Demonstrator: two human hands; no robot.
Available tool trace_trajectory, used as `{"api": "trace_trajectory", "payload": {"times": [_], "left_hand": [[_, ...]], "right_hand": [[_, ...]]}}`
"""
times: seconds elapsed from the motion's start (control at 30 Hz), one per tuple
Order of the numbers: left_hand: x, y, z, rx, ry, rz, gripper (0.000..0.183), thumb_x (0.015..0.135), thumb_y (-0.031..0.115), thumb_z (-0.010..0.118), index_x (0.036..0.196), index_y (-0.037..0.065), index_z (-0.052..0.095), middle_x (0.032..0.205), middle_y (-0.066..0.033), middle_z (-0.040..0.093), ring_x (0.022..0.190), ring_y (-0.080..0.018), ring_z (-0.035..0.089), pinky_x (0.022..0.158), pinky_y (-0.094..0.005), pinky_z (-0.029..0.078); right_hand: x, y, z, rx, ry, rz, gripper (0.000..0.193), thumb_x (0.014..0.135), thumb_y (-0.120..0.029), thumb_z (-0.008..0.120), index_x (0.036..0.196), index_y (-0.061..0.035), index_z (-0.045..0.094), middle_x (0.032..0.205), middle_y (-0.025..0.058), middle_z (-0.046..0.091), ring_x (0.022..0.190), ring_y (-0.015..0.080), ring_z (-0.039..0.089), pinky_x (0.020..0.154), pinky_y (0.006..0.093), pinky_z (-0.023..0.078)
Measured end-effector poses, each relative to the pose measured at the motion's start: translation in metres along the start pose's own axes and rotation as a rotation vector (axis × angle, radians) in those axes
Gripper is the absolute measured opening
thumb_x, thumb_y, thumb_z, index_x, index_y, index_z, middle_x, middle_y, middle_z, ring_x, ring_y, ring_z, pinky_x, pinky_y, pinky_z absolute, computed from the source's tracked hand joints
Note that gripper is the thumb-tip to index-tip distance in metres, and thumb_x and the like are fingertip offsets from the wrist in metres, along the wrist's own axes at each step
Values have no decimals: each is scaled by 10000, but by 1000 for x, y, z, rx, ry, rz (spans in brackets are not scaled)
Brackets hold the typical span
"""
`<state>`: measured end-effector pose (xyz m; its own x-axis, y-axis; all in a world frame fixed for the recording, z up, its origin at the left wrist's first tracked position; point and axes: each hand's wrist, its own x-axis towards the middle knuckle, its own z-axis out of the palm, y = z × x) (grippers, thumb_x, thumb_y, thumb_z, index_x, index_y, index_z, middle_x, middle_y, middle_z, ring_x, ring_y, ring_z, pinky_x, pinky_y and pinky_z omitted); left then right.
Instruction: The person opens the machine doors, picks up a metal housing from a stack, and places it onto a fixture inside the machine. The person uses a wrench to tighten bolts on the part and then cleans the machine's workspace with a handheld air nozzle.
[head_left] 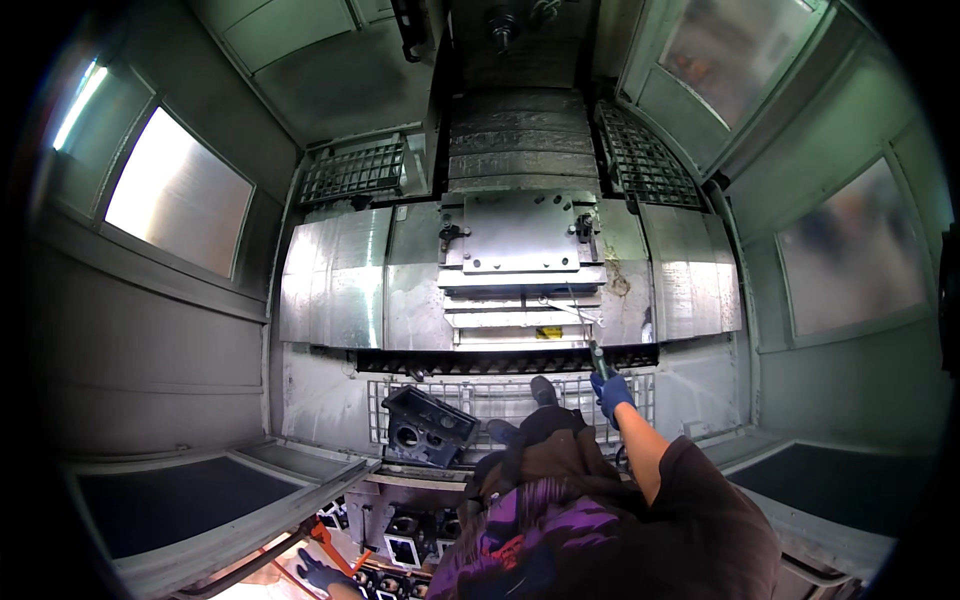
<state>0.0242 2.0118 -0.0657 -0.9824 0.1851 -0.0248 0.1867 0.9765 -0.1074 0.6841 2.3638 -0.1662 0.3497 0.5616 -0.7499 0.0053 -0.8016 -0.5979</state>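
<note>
My right hand [612, 396], in a blue glove, is closed around a green air blow gun [600, 362]. Its long thin nozzle reaches forward to the front edge of the machine table. Beside that nozzle a spanner [573, 310] lies on the table's front ledge. A flat metal fixture plate [520, 235] is mounted on the table, with a dark clamp [452, 232] at its left and another [585, 228] at its right. Down at the lower left, my gloved left hand [318, 572] has its fingers apart and holds nothing, close to an orange metal frame [330, 545].
I stand inside a machine enclosure, my shoes on a floor grating [500, 392]. A dark cast housing [430, 427] rests tilted left of my feet. Several similar castings [405, 535] stand below the sill. A spindle [502, 30] hangs at the far end; sliding covers [335, 280] flank the table.
</note>
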Motion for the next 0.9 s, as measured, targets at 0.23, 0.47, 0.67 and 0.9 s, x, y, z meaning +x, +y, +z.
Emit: {"api": "trace_trajectory", "payload": {"times": [0.23,0.47,0.67,0.9], "left_hand": [[61,5,-81,-154,270,-120,296,866,348,495,1040,109,491,1002,-44,480,893,-196,442,728,-348,346],[50,24,-162,-275,427,-82,331,873,364,459,1099,123,444,1077,-36,426,966,-193,389,786,-357,301],[-14,76,-149,-378,280,39,365,878,378,428,1150,136,403,1141,-28,380,1029,-190,345,836,-365,263],[-102,130,-105,-477,3,152,407,885,393,392,1210,150,356,1215,-20,326,1102,-187,293,894,-374,219]], "right_hand": [[-9,20,-12,-60,-75,-200,228,847,-230,639,1032,-106,592,614,-15,504,467,74,390,419,264,334],[-1,8,32,-344,-181,-401,352,801,-241,677,1106,-80,608,854,162,655,727,265,603,689,361,472],[36,8,17,-208,-13,-411,289,833,-229,660,1062,-58,615,761,57,618,638,134,516,596,322,439],[37,-81,-4,-6,16,-281,255,849,-266,634,964,-42,591,615,86,546,485,177,465,461,351,380]]}}
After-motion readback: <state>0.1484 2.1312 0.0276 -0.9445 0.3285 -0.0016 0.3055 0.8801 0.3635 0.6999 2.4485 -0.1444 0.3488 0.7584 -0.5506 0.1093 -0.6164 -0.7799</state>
